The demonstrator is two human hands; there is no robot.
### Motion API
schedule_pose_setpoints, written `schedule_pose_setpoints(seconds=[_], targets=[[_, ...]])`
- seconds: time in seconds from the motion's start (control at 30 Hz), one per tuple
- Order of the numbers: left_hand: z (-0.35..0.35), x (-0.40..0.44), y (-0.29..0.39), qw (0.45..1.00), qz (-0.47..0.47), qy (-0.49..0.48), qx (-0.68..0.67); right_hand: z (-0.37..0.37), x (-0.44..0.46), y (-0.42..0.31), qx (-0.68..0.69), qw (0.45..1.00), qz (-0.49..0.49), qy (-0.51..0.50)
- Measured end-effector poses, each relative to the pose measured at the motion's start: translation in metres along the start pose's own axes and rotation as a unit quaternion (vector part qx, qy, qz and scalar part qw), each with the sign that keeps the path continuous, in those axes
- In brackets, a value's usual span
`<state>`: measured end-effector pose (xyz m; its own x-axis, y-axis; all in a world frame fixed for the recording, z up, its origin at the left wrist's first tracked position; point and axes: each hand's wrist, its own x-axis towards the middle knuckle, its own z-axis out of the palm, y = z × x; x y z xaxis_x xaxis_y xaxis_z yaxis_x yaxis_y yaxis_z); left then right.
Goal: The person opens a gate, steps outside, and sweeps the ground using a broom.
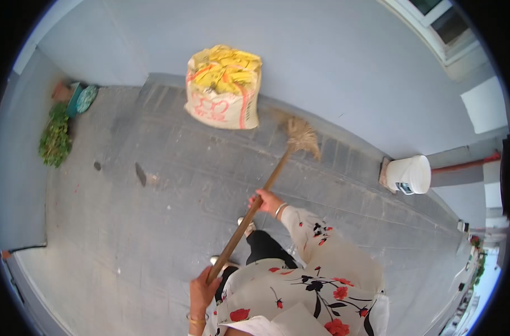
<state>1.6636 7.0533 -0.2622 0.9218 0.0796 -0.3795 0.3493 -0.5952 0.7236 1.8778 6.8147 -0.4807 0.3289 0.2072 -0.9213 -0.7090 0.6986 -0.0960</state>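
Note:
A mop with a long wooden handle (232,242) slants across the middle of the head view. Its shaggy tan head (302,135) rests on the grey paving near the wall, to the right of a full woven sack. My right hand (267,201) is closed around the middle of the handle, a bangle on its wrist. Lower down, my left hand (203,292) grips the handle near its top end, close to my body. Both of my shoes show partly below the handle.
The woven sack (221,109), stuffed with yellow packaging, stands against the wall. A white bucket (410,175) sits by the wall at right, near a red pipe (465,163). Potted greenery (56,134) lines the left wall. A dark flat piece (141,174) lies on the floor.

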Motion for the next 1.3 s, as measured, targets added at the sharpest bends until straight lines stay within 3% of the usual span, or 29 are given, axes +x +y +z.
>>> schedule_pose_setpoints(seconds=[0.2,0.3,0.37,0.43,0.5,0.57,0.7,0.8,0.87,1.03,1.13,1.17,1.23,1.27,1.3], targets=[[0.001,0.004,-0.015,0.994,-0.069,-0.029,-0.074,-0.015,0.022,0.01,-0.021,0.994,-0.013,-0.102],[-0.011,-0.014,-0.042,0.992,-0.079,-0.036,-0.091,-0.006,0.024,0.041,-0.068,0.994,-0.039,-0.071],[-0.028,-0.033,-0.069,0.99,-0.093,-0.044,-0.093,0.001,0.016,0.081,-0.082,0.996,-0.033,-0.007],[-0.049,-0.061,-0.11,0.978,-0.126,-0.045,-0.161,0.007,0.014,0.133,-0.1,0.994,-0.022,-0.025],[-0.086,-0.092,-0.125,0.982,-0.132,-0.026,-0.136,0.005,0.02,0.193,-0.057,0.996,0.027,-0.07],[-0.119,-0.112,-0.14,0.995,-0.095,0.003,0.006,0.021,0.009,0.24,-0.057,0.996,0.053,-0.053],[-0.142,-0.145,-0.195,0.987,-0.152,0.009,-0.045,0.037,0.001,0.303,-0.095,0.992,0.084,0.002],[-0.13,-0.131,-0.196,0.993,-0.097,0.052,-0.052,0.029,0.022,0.292,-0.066,0.992,0.073,-0.08],[-0.111,-0.107,-0.192,0.995,-0.07,0.061,-0.048,0.028,0.054,0.27,-0.055,0.995,0.023,-0.079],[-0.058,-0.076,-0.207,0.991,-0.055,0.082,-0.088,0.056,0.1,0.26,-0.202,0.979,-0.015,0.011],[-0.092,-0.126,-0.22,0.986,-0.126,0.094,-0.062,0.053,0.109,0.342,-0.255,0.963,0.081,-0.006],[-0.102,-0.159,-0.239,0.972,-0.204,0.081,-0.083,0.041,0.118,0.384,-0.221,0.964,0.145,-0.024],[-0.143,-0.226,-0.251,0.959,-0.258,0.091,-0.072,0.012,0.129,0.484,-0.266,0.935,0.234,-0.012],[-0.17,-0.253,-0.241,0.947,-0.308,0.084,-0.026,-0.011,0.144,0.552,-0.199,0.908,0.335,-0.156],[-0.189,-0.28,-0.237,0.935,-0.338,0.102,-0.029,0.057,0.023,0.539,-0.255,0.896,0.35,-0.101]])
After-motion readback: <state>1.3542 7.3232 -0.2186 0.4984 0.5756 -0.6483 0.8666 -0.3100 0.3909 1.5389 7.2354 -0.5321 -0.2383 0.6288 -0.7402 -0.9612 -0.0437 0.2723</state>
